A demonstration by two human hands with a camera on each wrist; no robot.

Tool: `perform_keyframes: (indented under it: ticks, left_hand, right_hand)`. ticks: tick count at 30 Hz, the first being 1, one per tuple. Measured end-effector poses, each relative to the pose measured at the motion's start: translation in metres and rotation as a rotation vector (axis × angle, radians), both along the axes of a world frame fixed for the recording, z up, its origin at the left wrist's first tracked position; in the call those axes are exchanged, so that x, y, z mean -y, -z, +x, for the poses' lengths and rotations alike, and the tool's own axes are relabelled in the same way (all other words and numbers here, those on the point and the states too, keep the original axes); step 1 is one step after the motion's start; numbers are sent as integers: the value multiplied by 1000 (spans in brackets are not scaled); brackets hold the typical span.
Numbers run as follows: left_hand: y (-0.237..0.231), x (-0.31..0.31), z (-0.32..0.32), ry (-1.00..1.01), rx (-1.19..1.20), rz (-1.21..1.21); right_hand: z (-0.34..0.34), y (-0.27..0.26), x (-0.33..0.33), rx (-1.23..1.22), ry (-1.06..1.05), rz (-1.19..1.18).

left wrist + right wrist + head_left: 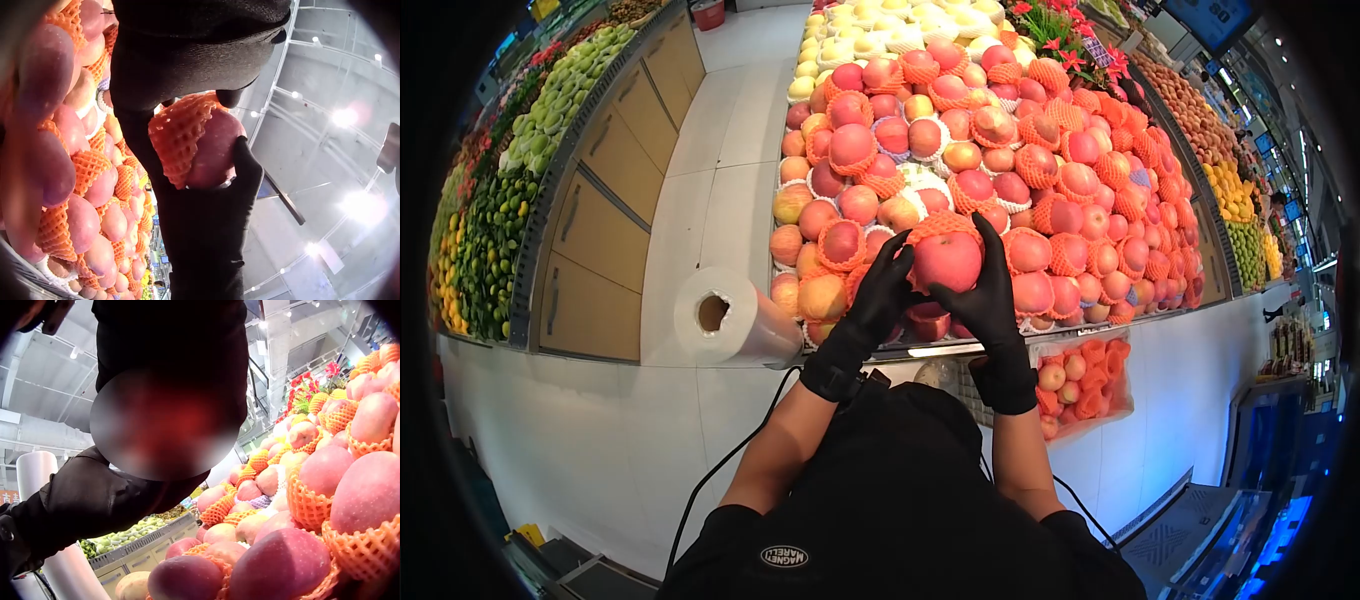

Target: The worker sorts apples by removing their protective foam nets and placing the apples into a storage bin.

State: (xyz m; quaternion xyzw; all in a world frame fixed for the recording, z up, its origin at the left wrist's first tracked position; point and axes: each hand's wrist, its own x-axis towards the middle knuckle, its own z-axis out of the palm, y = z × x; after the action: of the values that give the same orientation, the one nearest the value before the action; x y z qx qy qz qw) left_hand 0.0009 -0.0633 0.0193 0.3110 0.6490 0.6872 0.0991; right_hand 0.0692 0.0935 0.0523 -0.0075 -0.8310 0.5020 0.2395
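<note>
A large red apple (pixel 947 262) in an orange foam net (pixel 940 224) is held up over the front of the apple display, between two black-gloved hands. The left hand (pixel 882 300) curls round its left side, and the right hand (pixel 988 300) grips its right side with the thumb across the front. In the left wrist view the net (pixel 181 137) covers one half of the apple (pixel 217 147), and gloved fingers hold it from both sides. A blurred patch hides the held apple in the right wrist view, where the left hand (pixel 100 490) reaches in from the left.
Netted apples (pixel 1080 180) are piled behind and beside the hands. A plastic bag roll (pixel 750 320) stands at the display's front left corner. Bagged apples (pixel 1085 385) sit low at the front right. Cables hang beside both arms.
</note>
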Motion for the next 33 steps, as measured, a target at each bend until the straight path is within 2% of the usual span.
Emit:
perform_keyframes:
  ticks: [1, 3, 6, 9, 12, 13, 15, 17, 19, 20, 21, 22, 24, 27, 30, 33]
  left_hand:
    - [-9, 3, 3, -7, 23, -7]
    - [-17, 0, 9, 106, 729, 375]
    - [-11, -7, 9, 43, 681, 375]
    - [6, -12, 3, -14, 526, 299]
    - [0, -13, 7, -22, 622, 328]
    - [3, -13, 5, 3, 649, 353]
    - [18, -12, -5, 53, 703, 401]
    - [33, -10, -18, 56, 179, -16]
    - [43, -11, -24, 51, -122, -204]
    - [39, -12, -23, 42, -157, -185]
    - [35, -14, -20, 35, -114, -110]
    - [31, -15, -17, 29, -74, -35]
    - [18, -19, -8, 14, 196, 172]
    - [-11, -16, -1, -68, 719, 324]
    - [1, -17, -5, -138, 510, 290]
    - [3, -21, -4, 0, 638, 434]
  right_hand:
    - [-1, 2, 0, 25, 22, -18]
    - [-3, 4, -2, 74, 72, -55]
    - [-4, 4, -4, 148, 146, -111]
    - [-6, 6, 0, 152, 189, -104]
    - [-6, 4, 0, 186, 165, -123]
    - [-8, 14, -9, 117, 150, -80]
    - [-4, -2, -10, 125, 105, -290]
    - [-1, -10, -10, 143, 97, -455]
    - [-1, -8, -14, 160, 72, -444]
    - [-2, -6, -16, 169, 58, -439]
    - [-2, -2, -18, 175, -5, -496]
    - [-2, 9, -20, 187, -50, -739]
    - [-4, 24, -20, 206, -144, -1226]
    - [-4, 9, -11, 176, -83, -982]
    - [-4, -1, -7, 110, 91, -646]
    - [-8, 4, -5, 84, 191, -424]
